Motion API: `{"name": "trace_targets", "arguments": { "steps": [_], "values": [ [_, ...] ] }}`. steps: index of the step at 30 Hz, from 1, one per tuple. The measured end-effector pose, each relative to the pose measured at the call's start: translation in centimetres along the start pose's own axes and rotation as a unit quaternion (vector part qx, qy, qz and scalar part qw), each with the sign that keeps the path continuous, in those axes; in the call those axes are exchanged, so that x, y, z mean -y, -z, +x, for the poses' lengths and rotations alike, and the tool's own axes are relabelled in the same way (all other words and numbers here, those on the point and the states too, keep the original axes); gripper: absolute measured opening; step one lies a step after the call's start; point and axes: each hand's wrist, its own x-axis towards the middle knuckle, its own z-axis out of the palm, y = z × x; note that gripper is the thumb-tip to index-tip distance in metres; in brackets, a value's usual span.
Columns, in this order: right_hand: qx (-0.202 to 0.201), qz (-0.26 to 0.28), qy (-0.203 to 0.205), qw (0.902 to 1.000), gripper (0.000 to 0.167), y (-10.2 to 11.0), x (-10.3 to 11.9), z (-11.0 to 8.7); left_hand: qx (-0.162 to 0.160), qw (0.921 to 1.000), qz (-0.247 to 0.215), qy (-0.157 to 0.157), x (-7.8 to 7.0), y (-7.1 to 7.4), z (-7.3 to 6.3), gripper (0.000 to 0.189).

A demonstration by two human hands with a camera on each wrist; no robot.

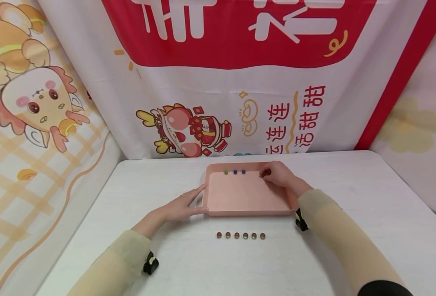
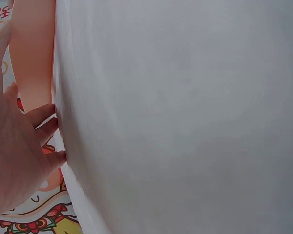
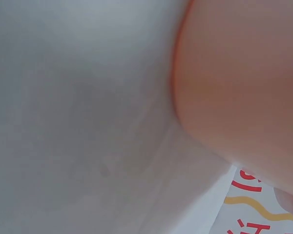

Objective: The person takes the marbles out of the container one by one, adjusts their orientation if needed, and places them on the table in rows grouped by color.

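1. Setting small balls in line inside the shallow pink rectangular tray (image 1: 244, 195) seems the step in hand. The right hand (image 1: 280, 174) appears to pinch a small dark red glassy ball (image 1: 267, 172) near the tray's far wall; whether it touches the floor, I cannot tell.
2. The next move, I judge, calls for loosening the fingertips gently, so the ball doesn't roll.
3. Well left of the grip, the left hand (image 1: 181, 206) grasps nothing, fingers spread against the tray's left side, probably steadying it.
4. The pinched ball is partly hidden by fingers. Left of it sit a green glassy ball (image 1: 226, 172) and two blue glassy balls (image 1: 235, 172); nearer the person than the grip, six brownish glassy balls (image 1: 245, 236) line the white tabletop (image 1: 158, 174).
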Motion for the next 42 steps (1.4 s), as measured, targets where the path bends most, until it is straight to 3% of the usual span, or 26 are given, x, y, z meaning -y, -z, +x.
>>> {"name": "trace_targets", "arguments": {
  "steps": [17,28,35,42],
  "values": [
    [-0.009,0.010,0.004,0.9999,0.009,0.0,-0.2,-0.4,0.005,1.0000,-0.003,0.006,-0.1,-0.2,0.0,0.088],
    [-0.003,0.029,0.011,0.9995,0.016,1.2,1.5,-1.3,0.001,1.0000,-0.003,0.009,0.0,-0.1,-0.1,0.090],
    [-0.007,0.027,0.063,0.9976,0.018,2.3,2.3,-2.8,0.001,1.0000,-0.004,0.008,0.1,-0.2,-0.1,0.089],
    [-0.017,0.045,0.084,0.9953,0.016,3.3,3.2,-5.8,0.002,1.0000,-0.001,0.003,-0.1,0.0,-0.1,0.087]
  ]
}}
